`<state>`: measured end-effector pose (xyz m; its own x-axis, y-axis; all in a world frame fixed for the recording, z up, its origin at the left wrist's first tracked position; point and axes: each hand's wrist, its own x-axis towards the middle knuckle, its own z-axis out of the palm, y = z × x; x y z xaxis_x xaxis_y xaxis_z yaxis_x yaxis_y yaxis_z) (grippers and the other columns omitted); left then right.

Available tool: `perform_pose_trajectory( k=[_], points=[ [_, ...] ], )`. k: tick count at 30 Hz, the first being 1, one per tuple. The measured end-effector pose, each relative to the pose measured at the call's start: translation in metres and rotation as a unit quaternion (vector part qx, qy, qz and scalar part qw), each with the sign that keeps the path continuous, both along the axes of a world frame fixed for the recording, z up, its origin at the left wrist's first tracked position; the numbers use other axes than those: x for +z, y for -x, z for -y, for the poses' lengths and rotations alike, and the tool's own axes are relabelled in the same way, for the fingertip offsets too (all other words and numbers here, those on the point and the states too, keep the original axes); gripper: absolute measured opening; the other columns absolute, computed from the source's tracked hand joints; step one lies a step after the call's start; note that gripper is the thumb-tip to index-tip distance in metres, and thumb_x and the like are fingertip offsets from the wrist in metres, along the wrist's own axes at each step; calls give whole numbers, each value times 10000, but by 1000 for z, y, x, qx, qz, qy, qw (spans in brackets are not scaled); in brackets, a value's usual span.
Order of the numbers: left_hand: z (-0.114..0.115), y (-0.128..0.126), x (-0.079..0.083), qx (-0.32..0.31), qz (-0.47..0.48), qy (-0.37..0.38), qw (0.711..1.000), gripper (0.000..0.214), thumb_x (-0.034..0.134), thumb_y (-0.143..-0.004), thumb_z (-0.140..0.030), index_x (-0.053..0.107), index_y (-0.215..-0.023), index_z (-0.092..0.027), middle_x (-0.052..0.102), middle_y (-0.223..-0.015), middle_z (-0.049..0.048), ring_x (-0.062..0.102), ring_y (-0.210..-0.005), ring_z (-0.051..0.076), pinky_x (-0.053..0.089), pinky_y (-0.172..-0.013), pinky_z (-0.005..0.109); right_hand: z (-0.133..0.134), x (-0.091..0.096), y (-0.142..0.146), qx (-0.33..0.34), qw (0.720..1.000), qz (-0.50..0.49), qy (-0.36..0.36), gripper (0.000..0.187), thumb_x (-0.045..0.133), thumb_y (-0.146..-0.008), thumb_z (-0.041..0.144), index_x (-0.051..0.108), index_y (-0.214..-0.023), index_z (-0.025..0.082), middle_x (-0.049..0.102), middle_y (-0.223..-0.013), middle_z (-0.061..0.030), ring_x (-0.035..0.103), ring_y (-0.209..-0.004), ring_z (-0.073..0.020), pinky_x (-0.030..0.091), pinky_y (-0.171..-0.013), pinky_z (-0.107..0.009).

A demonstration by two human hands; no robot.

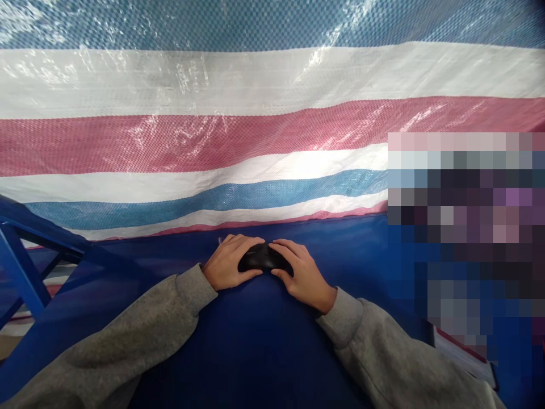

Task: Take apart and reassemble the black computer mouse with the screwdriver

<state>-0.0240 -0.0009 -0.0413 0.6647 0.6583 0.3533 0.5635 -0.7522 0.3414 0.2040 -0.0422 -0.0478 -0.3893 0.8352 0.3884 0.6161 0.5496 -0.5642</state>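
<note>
A small black object (264,257) was cupped between the left hand (232,262) and right hand (303,274), both curled narrowly around it, apparently to steady it on a blue surface (251,346), with a striped tarp (213,136) at 12 o'clock.

I'm noting a dark blue covered table (255,346), carrying a black rounded object (261,257) near its far edge, a red-edged white sheet (464,363) lying toward its right side
</note>
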Motion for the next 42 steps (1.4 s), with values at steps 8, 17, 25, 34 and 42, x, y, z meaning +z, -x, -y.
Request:
perform_pose_trajectory(
  k=[8, 17, 25, 34, 42],
  points=[
    [0, 0, 0, 1, -2, -10, 1000, 551, 645, -824, -489, 480, -1270, -211, 665, -1168, 89, 619, -1022, 267, 428, -877, 414, 1, 1, 0, -4, 1000, 2, 7, 436, 613, -855, 210, 540, -1285, 205, 588, -1282, -122, 550, -1156, -297, 437, -1003, -519],
    [0, 0, -2, 1, -7, -10, 1000, 574, 657, -822, -492, 461, -1282, -212, 655, -1189, 97, 612, -1042, 269, 430, -892, 422, 1, -3, -1, -5, 1000, -13, -5, 410, 608, -867, 260, 544, -1268, 204, 581, -1271, -121, 551, -1148, -290, 448, -997, -500],
    [3, 0, 1, 48, 88, -71, 992, 655, 717, -777, -461, 428, -1305, -201, 555, -1281, 158, 533, -1187, 310, 446, -959, 476, -2, -5, -5, -89, 992, -90, -11, 390, 581, -896, 309, 532, -1277, 242, 560, -1293, -99, 551, -1168, -278, 446, -1017, -475],
    [3, 4, -2, -4, 77, -110, 991, 285, 533, -755, -66, 723, -903, -219, 632, -1065, 93, 558, -1053, 278, 477, -845, 479, -8, -9, -4, -167, 982, -88, 21, 352, 575, -893, 303, 542, -1237, 237, 568, -1253, -106, 540, -1168, -290, 434, -1009, -515],
    [1, 3, -2, -28, 32, -94, 995, 392, 497, -709, -38, 756, -923, -239, 645, -1120, 95, 545, -1078, 295, 471, -826, 478, -8, -10, -5, -155, 984, -90, 15, 349, 560, -912, 358, 541, -1242, 247, 569, -1247, -105, 548, -1162, -292, 448, -997, -512]
  ],
)
